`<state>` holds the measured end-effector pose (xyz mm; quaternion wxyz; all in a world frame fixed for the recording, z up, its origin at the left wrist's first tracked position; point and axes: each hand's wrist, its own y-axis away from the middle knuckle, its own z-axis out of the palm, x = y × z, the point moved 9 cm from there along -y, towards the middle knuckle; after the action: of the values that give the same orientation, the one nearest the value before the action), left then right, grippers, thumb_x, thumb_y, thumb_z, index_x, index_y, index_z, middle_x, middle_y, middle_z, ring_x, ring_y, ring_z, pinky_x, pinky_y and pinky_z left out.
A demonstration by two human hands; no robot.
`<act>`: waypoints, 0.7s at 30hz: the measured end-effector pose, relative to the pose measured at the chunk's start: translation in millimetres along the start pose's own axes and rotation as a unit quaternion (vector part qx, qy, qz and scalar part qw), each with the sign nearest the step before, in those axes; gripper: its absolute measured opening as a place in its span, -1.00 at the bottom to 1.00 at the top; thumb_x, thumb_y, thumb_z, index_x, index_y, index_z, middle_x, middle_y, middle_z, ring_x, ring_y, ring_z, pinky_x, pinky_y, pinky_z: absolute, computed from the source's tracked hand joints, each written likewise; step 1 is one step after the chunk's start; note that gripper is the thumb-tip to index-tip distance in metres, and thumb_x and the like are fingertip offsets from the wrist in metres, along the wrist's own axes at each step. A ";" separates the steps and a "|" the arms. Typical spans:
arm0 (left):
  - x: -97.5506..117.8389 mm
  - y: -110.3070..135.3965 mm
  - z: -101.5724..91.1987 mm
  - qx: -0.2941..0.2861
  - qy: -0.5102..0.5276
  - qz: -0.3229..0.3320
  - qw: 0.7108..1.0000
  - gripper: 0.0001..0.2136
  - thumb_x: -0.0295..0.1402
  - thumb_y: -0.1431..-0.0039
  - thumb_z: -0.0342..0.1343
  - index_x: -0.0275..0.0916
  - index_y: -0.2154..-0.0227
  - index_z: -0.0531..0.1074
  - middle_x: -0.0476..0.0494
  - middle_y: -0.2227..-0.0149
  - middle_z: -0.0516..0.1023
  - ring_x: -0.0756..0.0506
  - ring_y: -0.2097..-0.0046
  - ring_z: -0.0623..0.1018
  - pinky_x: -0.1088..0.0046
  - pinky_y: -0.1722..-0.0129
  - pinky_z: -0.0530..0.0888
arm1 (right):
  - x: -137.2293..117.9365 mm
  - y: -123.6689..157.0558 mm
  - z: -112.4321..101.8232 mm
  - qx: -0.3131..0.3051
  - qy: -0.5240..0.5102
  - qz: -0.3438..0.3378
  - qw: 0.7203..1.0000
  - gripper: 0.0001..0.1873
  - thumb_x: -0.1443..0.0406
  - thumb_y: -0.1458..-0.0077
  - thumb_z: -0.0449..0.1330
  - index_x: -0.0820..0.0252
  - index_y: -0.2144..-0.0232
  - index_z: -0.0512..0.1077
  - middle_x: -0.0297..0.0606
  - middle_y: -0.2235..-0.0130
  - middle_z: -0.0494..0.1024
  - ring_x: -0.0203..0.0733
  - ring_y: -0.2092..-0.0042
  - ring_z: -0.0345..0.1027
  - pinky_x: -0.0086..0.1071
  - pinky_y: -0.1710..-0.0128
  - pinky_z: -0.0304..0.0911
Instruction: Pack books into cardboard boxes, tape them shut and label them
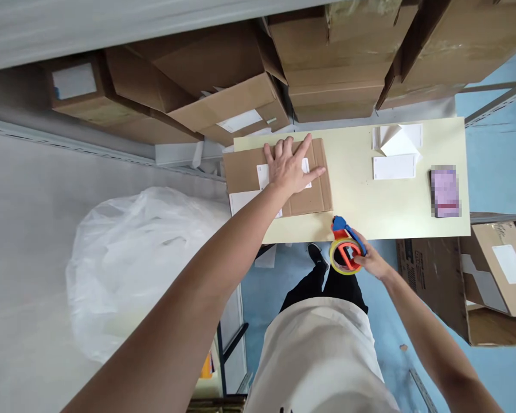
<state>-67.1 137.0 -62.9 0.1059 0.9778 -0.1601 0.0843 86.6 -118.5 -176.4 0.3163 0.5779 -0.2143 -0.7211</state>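
A flat cardboard box [313, 198] with white labels lies on the left part of the pale yellow table [352, 172]. My left hand [287, 166] rests palm down on top of it, fingers spread, partly covering a label. By the table's front edge, my right hand [371, 258] grips a tape dispenser [346, 252] with a red frame, a blue handle and a yellow-edged roll of tape. Its blue head is near the box's front right corner, apart from it.
Large cardboard boxes [335, 63] line the shelf behind the table. White paper slips [394, 167] and a blurred purple item [445, 192] lie on the table's right half. A big translucent plastic bag [141, 269] stands at left; an open carton [438, 287] stands at right.
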 end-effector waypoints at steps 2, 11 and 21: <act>-0.3 -2.1 0.4 -0.003 -0.006 -0.006 1.000 -0.21 0.14 -0.14 0.01 -0.02 -0.38 -0.04 -0.28 -0.35 0.13 -0.44 -0.31 0.10 -0.16 -0.29 -0.19 | 13.1 0.9 15.2 0.034 -0.017 -0.023 0.999 -0.04 0.40 0.23 0.18 -0.01 -0.29 0.11 -0.26 0.02 0.56 -0.09 0.02 0.45 -0.16 -0.07 0.35; -67.6 4.0 -2.5 -0.029 0.016 -0.186 0.982 -0.07 0.19 -0.11 -0.04 -0.09 -0.41 -0.30 -0.40 -0.33 0.16 -0.54 -0.32 0.09 -0.23 -0.19 0.05 | -88.9 -97.7 -15.9 0.133 -0.024 -0.130 0.982 -0.05 0.38 0.25 0.14 0.05 -0.29 0.13 -0.20 -0.09 0.49 -0.03 -0.04 0.40 -0.14 0.02 0.39; -51.0 -36.9 -6.9 -0.055 -0.001 -0.042 0.998 0.01 0.24 -0.02 0.06 -0.07 -0.41 -0.26 -0.25 -0.45 -0.17 -0.49 -0.41 -0.20 -0.13 -0.30 -0.25 | -199.8 -190.5 -30.5 -0.030 0.129 -0.076 0.988 -0.16 0.45 0.26 0.18 0.09 -0.18 0.31 -0.28 0.10 0.58 -0.10 0.12 0.45 -0.12 0.02 0.37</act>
<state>-103.4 187.8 -73.0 0.1630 0.9764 -0.1231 0.0699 102.7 158.7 -172.8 0.3031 0.6709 -0.1052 -0.6686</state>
